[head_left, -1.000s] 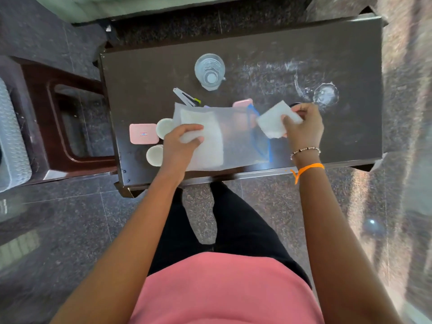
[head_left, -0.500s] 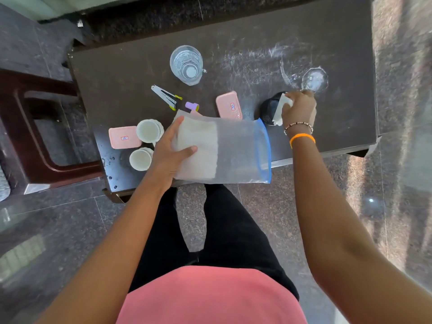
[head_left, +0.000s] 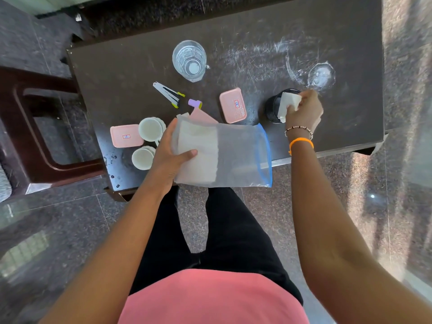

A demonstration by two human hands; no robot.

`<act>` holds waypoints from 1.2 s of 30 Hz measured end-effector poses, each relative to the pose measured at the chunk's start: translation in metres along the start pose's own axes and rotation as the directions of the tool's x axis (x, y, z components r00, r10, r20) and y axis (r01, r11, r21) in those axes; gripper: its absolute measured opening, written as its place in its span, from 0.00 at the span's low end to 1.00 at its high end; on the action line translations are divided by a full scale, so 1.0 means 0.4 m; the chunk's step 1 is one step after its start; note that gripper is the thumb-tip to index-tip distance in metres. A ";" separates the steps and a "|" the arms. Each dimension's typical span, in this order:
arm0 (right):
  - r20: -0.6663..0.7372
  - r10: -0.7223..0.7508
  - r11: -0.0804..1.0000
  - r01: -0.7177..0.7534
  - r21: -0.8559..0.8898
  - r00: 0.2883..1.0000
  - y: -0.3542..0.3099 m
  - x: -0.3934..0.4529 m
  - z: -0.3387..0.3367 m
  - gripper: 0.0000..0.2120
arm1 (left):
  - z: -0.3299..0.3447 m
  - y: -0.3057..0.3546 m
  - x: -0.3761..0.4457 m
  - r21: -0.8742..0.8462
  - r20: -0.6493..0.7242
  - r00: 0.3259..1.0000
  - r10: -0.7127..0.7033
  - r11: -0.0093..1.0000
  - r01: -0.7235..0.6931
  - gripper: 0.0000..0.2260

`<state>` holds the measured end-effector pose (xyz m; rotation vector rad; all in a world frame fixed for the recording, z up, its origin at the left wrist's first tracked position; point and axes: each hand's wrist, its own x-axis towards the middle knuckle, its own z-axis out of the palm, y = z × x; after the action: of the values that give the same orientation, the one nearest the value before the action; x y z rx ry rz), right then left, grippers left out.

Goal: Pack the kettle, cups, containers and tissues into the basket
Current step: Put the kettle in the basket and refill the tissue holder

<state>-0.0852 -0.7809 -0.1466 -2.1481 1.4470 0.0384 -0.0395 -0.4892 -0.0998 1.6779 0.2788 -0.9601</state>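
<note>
tissues (head_left: 288,104) pinched by right hand (head_left: 304,111) — apparently entering black basket (head_left: 272,111).

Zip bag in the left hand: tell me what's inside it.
The zip bag holds a stack of white tissues at its closed end; the left hand covers part of the stack. The rest looks empty.

A home room — dark table (head_left: 350,31), polished granite floor (head_left: 58,218).

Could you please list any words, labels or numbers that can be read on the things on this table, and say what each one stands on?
Nothing can be read.
Small red-framed sticker on the pink container by the black cup: too blurred to read.
Same kind of sticker on the pink container beside the white cups: too blurred to read.
</note>
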 end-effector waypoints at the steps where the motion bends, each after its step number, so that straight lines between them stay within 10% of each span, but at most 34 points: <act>1: -0.021 0.005 1.000 -0.004 0.017 1.000 -0.001 -0.006 0.003 0.12 | 0.002 0.000 0.002 -0.003 0.001 1.000 -0.001 1.000 0.001 0.33; 13: 0.187 0.033 0.989 -0.005 -0.147 0.982 -0.020 0.043 0.038 0.10 | 0.041 -0.002 0.009 -0.031 0.001 1.000 0.008 0.999 -0.008 0.38; 19: 0.112 0.114 0.956 -0.140 0.258 0.987 0.000 -0.051 0.002 0.12 | 0.066 -0.015 0.010 -0.282 -0.173 0.979 -0.103 0.958 0.051 0.39; 22: 0.266 0.385 0.553 -0.451 0.700 0.884 0.003 -0.155 -0.003 0.15 | 0.080 -0.011 0.008 -0.478 -0.287 0.943 -0.170 0.878 0.013 0.31; 25: 0.694 0.225 0.266 -0.728 0.632 0.684 -0.025 -0.266 0.022 0.16 | 0.098 -0.006 0.001 -0.624 -0.293 0.918 -0.267 0.781 0.028 0.28; 31: 0.556 0.133 0.546 -0.529 0.650 0.820 -0.081 -0.322 0.058 0.23 | 0.031 -0.026 -0.038 -0.620 -0.032 0.938 -0.346 0.743 0.252 0.18; 36: 0.708 0.002 0.647 -0.541 0.537 0.706 -0.045 -0.307 0.034 0.23 | -0.092 -0.039 -0.028 -0.398 0.043 0.904 -0.425 0.823 0.405 0.19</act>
<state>-0.1177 -0.6654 -0.1119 -1.0412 1.0840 0.2759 -0.0399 -0.4478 -0.1013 1.2812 0.8475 -1.0941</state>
